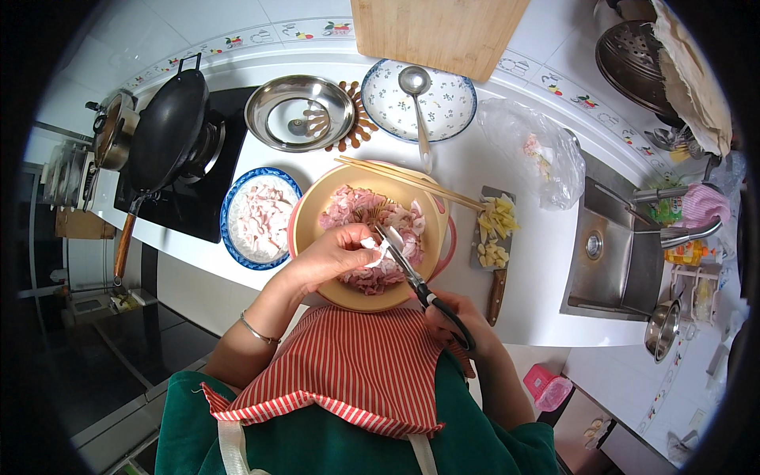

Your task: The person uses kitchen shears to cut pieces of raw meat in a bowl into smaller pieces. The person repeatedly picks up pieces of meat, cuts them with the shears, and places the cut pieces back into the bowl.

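My left hand (pixel 332 255) pinches a pale strip of meat (pixel 375 244) above a yellow pot (pixel 309 219) with pink handles. Kitchen scissors (pixel 409 270) with black handles are in my right hand (pixel 454 320), their blades pointing away from me and reaching the strip. Cut pink and whitish meat (pixel 356 205) lies inside the pot, partly hidden by my left hand. Long wooden chopsticks (pixel 409 181) rest across the pot's far rim. Left of it stands a blue-rimmed bowl (pixel 224 222) holding more pale meat pieces (pixel 264 219).
A cleaver (pixel 497 294) carries chopped yellow pieces (pixel 497 217) and garlic (pixel 493 254). Behind are a steel basin (pixel 261 116), a patterned plate (pixel 380 89) with a ladle (pixel 420 124), and a cutting board (pixel 439 35). A wok (pixel 169 130) stands left; a plastic bag (pixel 510 130) and sink (pixel 617 273) are right.
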